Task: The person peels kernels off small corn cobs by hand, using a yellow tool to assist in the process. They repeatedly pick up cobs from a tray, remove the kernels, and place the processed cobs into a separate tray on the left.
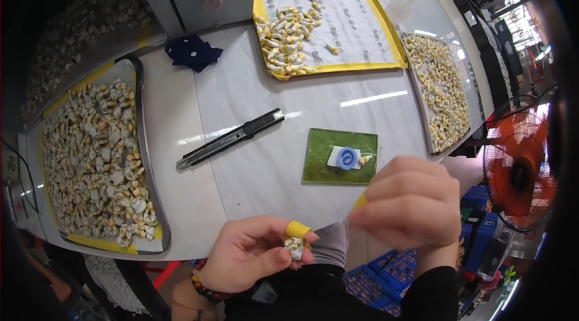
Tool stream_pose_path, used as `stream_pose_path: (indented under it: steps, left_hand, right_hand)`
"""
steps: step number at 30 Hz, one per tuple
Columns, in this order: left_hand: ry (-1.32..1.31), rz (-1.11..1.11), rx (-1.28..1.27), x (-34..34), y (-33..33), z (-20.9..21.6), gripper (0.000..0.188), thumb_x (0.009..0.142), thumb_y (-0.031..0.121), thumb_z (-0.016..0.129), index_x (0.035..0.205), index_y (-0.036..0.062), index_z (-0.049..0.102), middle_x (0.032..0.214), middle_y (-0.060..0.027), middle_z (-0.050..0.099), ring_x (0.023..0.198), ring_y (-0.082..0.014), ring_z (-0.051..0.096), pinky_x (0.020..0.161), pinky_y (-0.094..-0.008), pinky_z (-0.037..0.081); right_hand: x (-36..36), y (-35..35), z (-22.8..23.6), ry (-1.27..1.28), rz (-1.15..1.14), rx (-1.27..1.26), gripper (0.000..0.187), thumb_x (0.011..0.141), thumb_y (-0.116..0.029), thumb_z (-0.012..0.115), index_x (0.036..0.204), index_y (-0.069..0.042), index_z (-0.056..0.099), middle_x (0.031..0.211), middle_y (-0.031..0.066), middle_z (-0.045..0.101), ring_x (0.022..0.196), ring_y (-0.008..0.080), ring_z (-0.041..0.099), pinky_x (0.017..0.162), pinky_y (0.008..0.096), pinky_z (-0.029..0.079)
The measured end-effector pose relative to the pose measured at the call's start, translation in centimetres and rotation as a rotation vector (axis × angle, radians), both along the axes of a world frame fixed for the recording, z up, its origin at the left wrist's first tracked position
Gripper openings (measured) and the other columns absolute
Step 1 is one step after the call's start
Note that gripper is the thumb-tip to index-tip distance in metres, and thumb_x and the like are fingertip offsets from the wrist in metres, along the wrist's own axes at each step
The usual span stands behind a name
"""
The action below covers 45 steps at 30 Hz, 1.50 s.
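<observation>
Near the table's front edge, my left hand (238, 254) pinches a small white piece with yellow and dark marks (294, 248) between thumb and fingers. Yellow tape wraps one of its fingertips. My right hand (413, 203) hovers to the right with its fingers curled together, slightly blurred. Yellow tape shows on it too; whatever its fingertips hold is hidden. Just beyond lies a green square plate (319, 170), bearing a white pad (333, 154), a round blue cap-like thing (347, 158) and a tiny white-and-yellow piece (367, 158). A black utility knife (232, 136) rests left of the plate.
A tray (143, 140) heaped with small pieces stands at left. At the back, a yellow-rimmed tray (344, 70) holds slimmer pieces; another full tray (439, 88) stands right. Also around are a navy cloth (193, 53), a pale bottle (400, 8), an orange fan (520, 170) and blue crates (377, 282).
</observation>
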State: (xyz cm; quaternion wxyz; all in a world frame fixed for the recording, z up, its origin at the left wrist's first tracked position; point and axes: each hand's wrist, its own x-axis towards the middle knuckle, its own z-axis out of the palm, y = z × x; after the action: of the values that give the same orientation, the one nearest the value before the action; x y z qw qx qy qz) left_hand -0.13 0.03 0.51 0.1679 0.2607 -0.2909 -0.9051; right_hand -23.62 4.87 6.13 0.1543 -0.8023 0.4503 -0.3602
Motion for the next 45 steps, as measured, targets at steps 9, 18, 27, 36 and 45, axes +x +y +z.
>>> stream_pose_path:
  steps: [9, 18, 27, 36, 45]
  left_hand:
    - [0.263, -0.23, 0.225, 0.6, -0.7, -1.2, 0.034, 0.093, 0.026, 0.059, 0.11, -0.0032, 0.057, 0.092, -0.009, 0.066, 0.081, -0.0106, 0.063, 0.071, -0.0218, 0.05]
    - [0.273, -0.27, 0.346, 0.2, -0.4, -1.5, 0.032, 0.092, 0.029, 0.061, 0.103, -0.0008, 0.057, 0.088, -0.0065, 0.065, 0.078, -0.0087, 0.061, 0.069, -0.0199, 0.048]
    - [0.217, -0.261, 0.212, 0.4, -0.5, -0.4, 0.023, 0.093, 0.02, 0.06, 0.103, -0.0009, 0.057, 0.091, -0.0072, 0.065, 0.081, -0.0086, 0.06, 0.072, -0.0215, 0.047]
    - [0.004, 0.119, -0.185, -0.4, 0.1, 1.2, 0.031, 0.079, 0.013, 0.073, 0.102, -0.0029, 0.058, 0.086, -0.0149, 0.064, 0.071, -0.0191, 0.064, 0.064, -0.0252, 0.049]
    - [0.205, -0.002, -0.047, 1.4, 0.0, -1.7, 0.05, 0.08, 0.027, 0.074, 0.108, -0.011, 0.056, 0.095, -0.0157, 0.064, 0.079, -0.0163, 0.065, 0.073, -0.027, 0.053]
  right_hand:
    - [2.1, -1.6, -1.0, -0.083, 0.18, -0.149, 0.02, 0.071, -0.005, 0.07, 0.086, 0.006, 0.063, 0.084, 0.012, 0.06, 0.068, 0.0201, 0.06, 0.057, 0.0261, 0.05]
    - [2.0, -1.7, -1.3, -0.059, 0.253, -0.175, 0.015, 0.073, -0.003, 0.069, 0.083, 0.005, 0.062, 0.086, 0.0125, 0.061, 0.07, 0.0203, 0.06, 0.055, 0.0256, 0.05]
    - [2.1, -1.2, -1.7, -0.119, 0.241, -0.22, 0.015, 0.075, -0.004, 0.067, 0.085, 0.005, 0.062, 0.087, 0.0131, 0.061, 0.071, 0.0218, 0.061, 0.055, 0.026, 0.049]
    - [-1.3, 2.1, 1.0, 0.11, -0.373, -0.295, 0.017, 0.071, 0.002, 0.065, 0.088, 0.001, 0.067, 0.086, 0.0115, 0.065, 0.076, 0.0224, 0.064, 0.065, 0.0309, 0.051]
    - [-16.4, 4.2, -3.6, 0.228, -0.982, 0.432, 0.014, 0.075, -0.006, 0.069, 0.083, 0.003, 0.062, 0.074, 0.0109, 0.062, 0.067, 0.0189, 0.059, 0.063, 0.0302, 0.047]
